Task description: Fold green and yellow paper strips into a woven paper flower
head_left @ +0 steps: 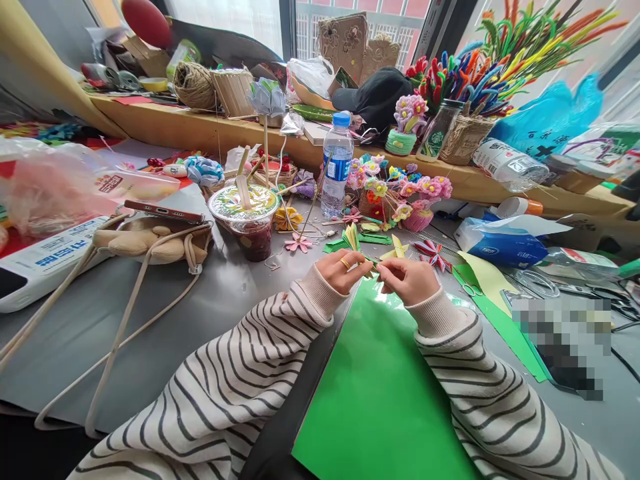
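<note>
My left hand [343, 269], with a gold ring on one finger, pinches a small folded paper flower [353, 238] of yellow and green pleats, held above a large green paper sheet [380, 393]. My right hand [409, 279] meets it from the right and pinches the flower's thin green stem between the fingertips. Both sleeves are cream with dark stripes. A yellow folded paper piece [396, 248] and a red-and-white paper flower [433, 253] lie just beyond my hands on the grey table [235, 293].
A sealed drink cup [246, 220] with a straw stands to the left, a water bottle [337, 167] behind it. A phone [164, 212] rests on a plush bag [150, 241]. Paper flower pots [400, 193], a tissue pack [500, 243], scissors [535, 283] and pipe cleaners [495, 60] crowd the back and right.
</note>
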Action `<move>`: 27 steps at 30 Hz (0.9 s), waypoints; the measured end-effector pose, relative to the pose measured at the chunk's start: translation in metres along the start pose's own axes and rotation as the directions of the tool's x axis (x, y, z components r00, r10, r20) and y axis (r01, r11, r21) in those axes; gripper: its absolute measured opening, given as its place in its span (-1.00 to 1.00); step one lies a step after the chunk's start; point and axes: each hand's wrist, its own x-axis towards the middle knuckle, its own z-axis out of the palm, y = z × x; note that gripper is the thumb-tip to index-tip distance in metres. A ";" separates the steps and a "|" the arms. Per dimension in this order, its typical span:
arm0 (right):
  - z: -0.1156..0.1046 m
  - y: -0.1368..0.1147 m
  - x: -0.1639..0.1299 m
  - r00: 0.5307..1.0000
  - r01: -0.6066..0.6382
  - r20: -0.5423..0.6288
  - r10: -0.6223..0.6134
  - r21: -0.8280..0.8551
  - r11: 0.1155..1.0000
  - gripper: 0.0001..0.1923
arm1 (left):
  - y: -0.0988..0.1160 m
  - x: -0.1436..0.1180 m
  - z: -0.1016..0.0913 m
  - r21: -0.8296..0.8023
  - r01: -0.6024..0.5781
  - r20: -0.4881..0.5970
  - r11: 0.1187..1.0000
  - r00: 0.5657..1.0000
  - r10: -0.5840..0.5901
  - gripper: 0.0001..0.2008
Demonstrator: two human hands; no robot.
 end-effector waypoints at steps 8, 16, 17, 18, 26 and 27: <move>-0.003 -0.007 -0.001 0.993 -0.056 0.098 0.069 -0.124 0.991 -0.79 | 0.004 0.003 0.001 0.022 -0.056 0.058 0.998 0.997 0.054 -0.86; -0.012 -0.010 0.000 0.948 -0.172 0.271 0.169 -0.013 0.985 -0.74 | 0.001 -0.003 0.006 -0.049 -0.036 0.043 0.998 0.998 0.038 -0.84; -0.014 -0.010 0.000 0.943 -0.182 0.285 0.173 0.005 0.983 -0.73 | 0.000 -0.003 0.006 -0.063 -0.027 0.020 0.998 0.999 0.029 -0.84; -0.015 -0.010 0.000 0.942 -0.185 0.286 0.173 0.013 0.983 -0.73 | 0.000 -0.003 0.006 -0.077 -0.016 -0.006 0.997 1.000 0.016 -0.85; -0.016 -0.015 -0.001 0.974 -0.045 0.220 0.059 -0.065 0.997 -0.76 | 0.004 -0.008 0.007 -0.167 0.133 0.027 0.977 0.991 -0.131 -0.82; -0.016 -0.016 -0.001 0.974 -0.043 0.219 0.056 -0.061 0.997 -0.76 | 0.004 -0.009 0.007 -0.171 0.146 0.041 0.974 0.989 -0.141 -0.81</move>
